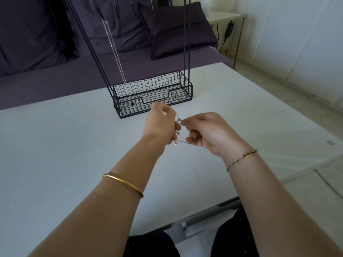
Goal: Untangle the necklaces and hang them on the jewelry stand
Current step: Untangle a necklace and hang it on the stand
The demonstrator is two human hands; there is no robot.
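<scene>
Right now you are in the untangling step: both hands hover above the counter [74,136], just at 6 o'clock from the jewelry stand [157,81]. Your left hand [161,125] has its fingers curled in, pinching the tangled chain [182,142] near the top and again lower down. Your right hand [206,134] pinches the same chain between thumb and fingertips [185,122]. A short strand runs taut between the two hands, and a small knot or clasp sits where the fingertips nearly meet; it is too fine to tell which.

One hung necklace [132,103] drops from the stand's upper part at 11 o'clock, its dark pendant low in the wire basket. So the job looks partly done.

The next move likely calls for slackening the taut strand rather than pulling, then teasing the loops apart. Once the chain is free, lift it toward 12 o'clock and hang it on a hook; the hooks lie out of view above.
</scene>
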